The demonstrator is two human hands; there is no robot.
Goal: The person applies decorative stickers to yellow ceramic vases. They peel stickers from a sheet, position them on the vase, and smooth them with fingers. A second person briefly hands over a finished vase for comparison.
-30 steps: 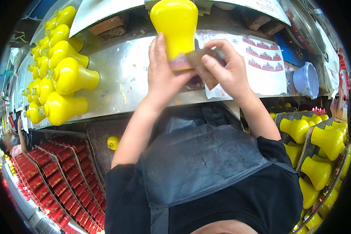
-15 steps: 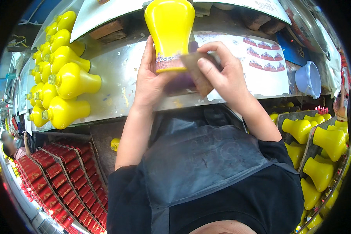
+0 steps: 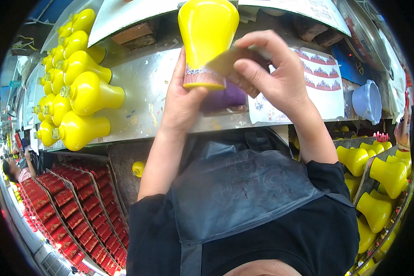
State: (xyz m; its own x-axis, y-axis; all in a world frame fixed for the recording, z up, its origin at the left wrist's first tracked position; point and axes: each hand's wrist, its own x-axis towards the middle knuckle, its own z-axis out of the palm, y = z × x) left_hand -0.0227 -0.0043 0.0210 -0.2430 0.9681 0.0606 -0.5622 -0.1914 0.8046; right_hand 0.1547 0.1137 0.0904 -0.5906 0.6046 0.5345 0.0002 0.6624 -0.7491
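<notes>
A glossy yellow vase (image 3: 208, 32) stands with its wide end away from me and its narrower end toward me. My left hand (image 3: 181, 103) is closed around that near end, thumb by the rim. A patterned reddish and blue band (image 3: 201, 77) runs round the vase there. Between the thumb and fingers of my right hand (image 3: 283, 78) is a flat brownish scraper (image 3: 230, 60). Its edge lies at the right side of the band; whether it touches is unclear. Below it, a blurred purple cloth (image 3: 225, 97) rests on the metal table (image 3: 145, 99).
Several yellow vases (image 3: 94, 93) lie in a stack at the left. On the right are a sheet of printed decals (image 3: 324, 106) and a light-blue bucket (image 3: 367, 102). Red items fill a rack (image 3: 73, 202) below left; more yellow vases (image 3: 375, 211) sit in racks below right. A person (image 3: 20, 172) is far left.
My right hand has moved up and right with the scraper, which now sits at a different tilt beside the band. My left hand keeps its hold on the vase.
</notes>
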